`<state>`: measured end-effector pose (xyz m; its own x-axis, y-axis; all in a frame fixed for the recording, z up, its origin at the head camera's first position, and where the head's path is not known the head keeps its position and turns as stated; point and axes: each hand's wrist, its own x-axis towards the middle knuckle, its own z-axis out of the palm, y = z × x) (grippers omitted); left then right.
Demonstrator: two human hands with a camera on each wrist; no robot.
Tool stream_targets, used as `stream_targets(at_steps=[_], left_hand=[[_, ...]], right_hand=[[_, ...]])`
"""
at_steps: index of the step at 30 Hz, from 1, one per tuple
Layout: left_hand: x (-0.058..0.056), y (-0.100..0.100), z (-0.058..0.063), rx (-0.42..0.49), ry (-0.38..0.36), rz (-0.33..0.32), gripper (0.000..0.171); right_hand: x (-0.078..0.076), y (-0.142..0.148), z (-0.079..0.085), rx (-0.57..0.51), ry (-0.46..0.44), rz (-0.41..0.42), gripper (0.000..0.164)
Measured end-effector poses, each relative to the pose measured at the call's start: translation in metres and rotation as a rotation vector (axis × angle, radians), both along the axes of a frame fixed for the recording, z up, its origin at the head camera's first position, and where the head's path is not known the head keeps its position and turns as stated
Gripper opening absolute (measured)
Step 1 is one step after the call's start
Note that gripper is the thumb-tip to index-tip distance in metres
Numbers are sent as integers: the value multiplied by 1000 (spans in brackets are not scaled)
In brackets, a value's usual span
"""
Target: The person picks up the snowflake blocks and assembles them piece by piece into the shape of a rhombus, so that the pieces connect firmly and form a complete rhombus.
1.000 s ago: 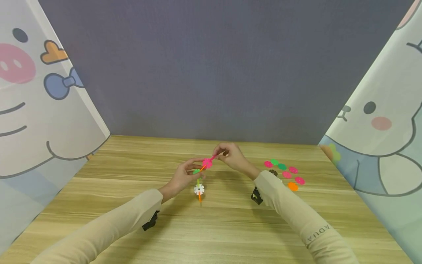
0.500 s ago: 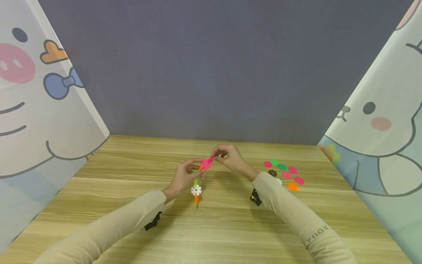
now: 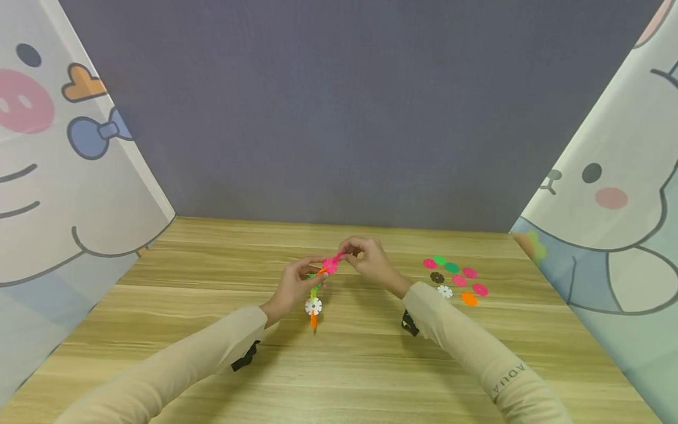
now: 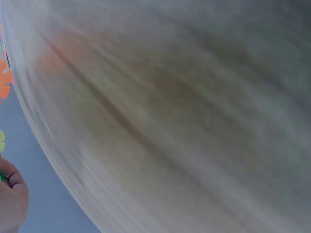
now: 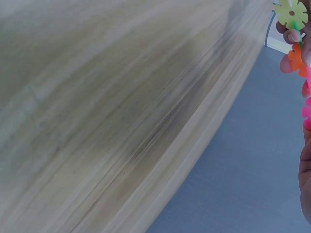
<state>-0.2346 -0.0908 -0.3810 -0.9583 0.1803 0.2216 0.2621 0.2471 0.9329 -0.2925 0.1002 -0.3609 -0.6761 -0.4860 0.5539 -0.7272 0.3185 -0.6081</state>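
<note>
A chain of notched snowflake discs hangs from my left hand point(image 3: 293, 287), whose thumb and fingers pinch it near an orange disc point(image 3: 322, 271) and a green disc. Below the fingers dangle a yellow-green disc point(image 3: 313, 293), a white disc point(image 3: 313, 306) and another orange disc point(image 3: 313, 321). At the upper end is a pink disc point(image 3: 330, 265). My right hand point(image 3: 369, 261) pinches a second pink disc point(image 3: 339, 257) edge-on against it; whether their slots interlock cannot be seen. The right wrist view shows the yellow-green disc point(image 5: 290, 13) and a pink disc point(image 5: 307, 112) at its edge.
On the table's right lie loose discs: a dark brown disc point(image 3: 436, 277), a white disc point(image 3: 445, 291), an orange disc point(image 3: 469, 299), two green ones and several pink ones point(image 3: 459, 280). A grey panel point(image 3: 339, 118) stands behind the wooden table point(image 3: 339, 371), with printed panels at both sides.
Both hands have shifted slightly left and the chain's lower end swung left. The right hand's pink disc has come closer to the chain's pink disc. The loose white disc is now uncovered.
</note>
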Motion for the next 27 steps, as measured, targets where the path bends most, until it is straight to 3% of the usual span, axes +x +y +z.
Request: stream_targets(at_steps=[6, 15, 27], left_hand=[[-10, -4, -12, -31, 6, -23, 38], [-11, -6, -11, -59, 5, -52, 39], [-12, -6, -12, -31, 21, -67, 36]], right_hand=[[1, 2, -1, -13, 25, 9, 10], [2, 5, 4, 32, 3, 12, 8], [6, 3, 5, 53, 99, 32, 11]])
